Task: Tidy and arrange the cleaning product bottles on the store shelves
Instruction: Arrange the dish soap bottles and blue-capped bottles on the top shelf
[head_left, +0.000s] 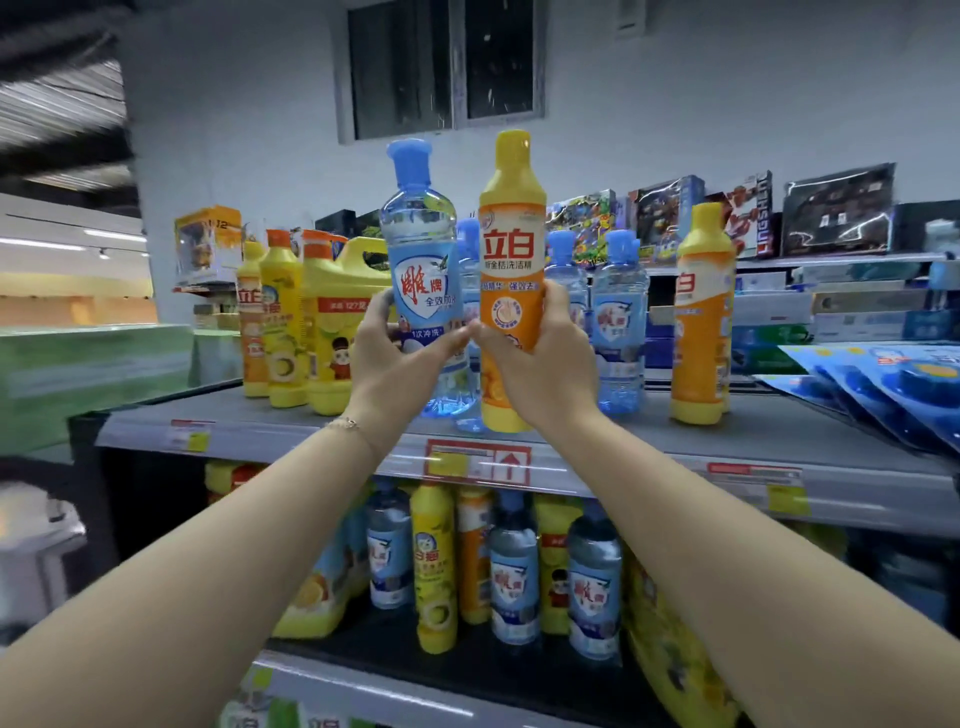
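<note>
My left hand grips a clear blue bottle with a blue cap, held up above the top shelf. My right hand grips an orange bottle with a yellow cap, right beside the blue one. Both bottles stand upright and nearly touch. Behind them on the shelf stand more blue bottles. Another orange bottle stands to the right. At the left are yellow and orange bottles and a yellow jug.
Blue flat packets lie at the shelf's right end. Toy boxes line the back. The lower shelf holds several mixed blue, yellow and orange bottles. Price tags run along the shelf edge.
</note>
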